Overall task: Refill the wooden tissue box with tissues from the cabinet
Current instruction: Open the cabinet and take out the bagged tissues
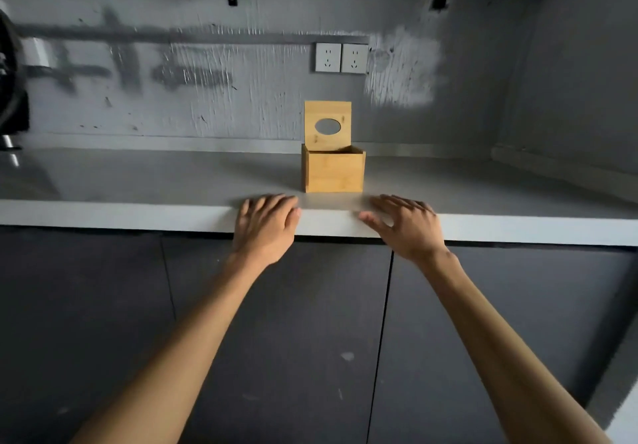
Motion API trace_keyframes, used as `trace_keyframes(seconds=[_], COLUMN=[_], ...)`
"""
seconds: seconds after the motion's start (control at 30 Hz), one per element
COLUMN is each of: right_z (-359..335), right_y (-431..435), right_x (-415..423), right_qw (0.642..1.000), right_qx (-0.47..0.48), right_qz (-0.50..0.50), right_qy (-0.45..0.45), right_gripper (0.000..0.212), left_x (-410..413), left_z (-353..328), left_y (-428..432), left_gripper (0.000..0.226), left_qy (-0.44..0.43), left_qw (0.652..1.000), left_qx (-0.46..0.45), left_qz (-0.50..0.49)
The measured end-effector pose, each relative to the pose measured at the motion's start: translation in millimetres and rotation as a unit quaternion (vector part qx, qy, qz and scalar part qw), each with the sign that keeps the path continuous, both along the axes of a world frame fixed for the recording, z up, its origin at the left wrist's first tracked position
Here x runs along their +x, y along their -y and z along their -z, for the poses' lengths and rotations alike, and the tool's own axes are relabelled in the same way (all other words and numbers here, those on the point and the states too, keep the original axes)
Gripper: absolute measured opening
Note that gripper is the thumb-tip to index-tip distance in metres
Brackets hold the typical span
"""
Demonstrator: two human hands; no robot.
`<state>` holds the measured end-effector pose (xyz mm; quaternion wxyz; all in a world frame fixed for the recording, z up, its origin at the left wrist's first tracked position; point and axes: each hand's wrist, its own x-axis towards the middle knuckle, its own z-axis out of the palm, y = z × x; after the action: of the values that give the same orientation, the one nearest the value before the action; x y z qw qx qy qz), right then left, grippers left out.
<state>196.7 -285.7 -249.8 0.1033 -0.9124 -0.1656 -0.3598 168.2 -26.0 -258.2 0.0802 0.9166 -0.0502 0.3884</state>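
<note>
— Standing here, what takes up most of the view?

— The long pale grey countertop (138,181) running across the middle of the frame, and under it the dark grey flat-fronted cabinet doors (276,322) filling the lower half. The tissues are supposed to be in a cabinet; these doors are all closed, and no tissues show anywhere.

— And the box?

— The small square light-wood tissue box (334,170) sits just right of centre, close to the counter's front edge, within easy reach. Its wooden lid with the oval slot (328,126) stands upright at the back, probably so a pack can drop straight in. I can't see down to the bottom, so I can't say it's empty.

— The hands?

— Both bare and holding nothing. The left hand (266,227) lies palm-down on the counter's edge, fingers loosely spread, below and left of the box. The right hand (405,224) is spread wide at the same edge, to the box's lower right; whether it touches the surface I can't tell. My guess is the doors come next.

— Any writing?

— None legible. The white double wall socket (341,58) above the box is unmarked, and the dark smears on the wall at upper left don't read as words.
</note>
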Motion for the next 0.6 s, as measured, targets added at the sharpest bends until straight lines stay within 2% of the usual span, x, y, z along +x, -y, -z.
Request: trace_keyframes(seconds=[0.1, 0.2, 0.27, 0.37, 0.47, 0.6], right_z=[0.9, 2.0, 2.4, 1.4, 1.4, -3.2], right_y=[-2.2, -3.5, -3.0, -3.6, -1.8, 0.3], right_x=[-4.6, -11.6, -11.0, -6.5, -3.4, 2.5], right_qw=[1.000, 1.000, 1.000, 1.000, 1.000, 0.998], right_qx=[-0.004, 0.006, 0.011, 0.020, 0.019, 0.031], right_qz=[0.011, 0.008, 0.009, 0.015, 0.009, -0.001], right_qy=[-0.011, -0.026, -0.009, 0.005, -0.017, -0.059], right_gripper=[0.058, 0.063, 0.066, 0.070, 0.074, 0.065], left_x=[-12.3, -48.4, -68.2, -50.9, -18.7, -2.7], left_z=[-3.5, 8.3, 35.0, 74.4, 82.0, 81.0], left_y=[6.6, 28.0, 53.9, 88.1, 114.0, 139.0], left_gripper=[0.037, 0.030, 0.024, 0.034, 0.036, 0.046], left_qy=[-0.004, 0.053, 0.080, 0.004, -0.061, -0.118], left_qw=[1.000, 0.985, 0.979, 0.991, 0.992, 0.981], left_qx=[-0.030, -0.155, -0.183, -0.135, -0.105, -0.143], left_qz=[-0.004, -0.060, -0.043, 0.019, -0.022, -0.052])
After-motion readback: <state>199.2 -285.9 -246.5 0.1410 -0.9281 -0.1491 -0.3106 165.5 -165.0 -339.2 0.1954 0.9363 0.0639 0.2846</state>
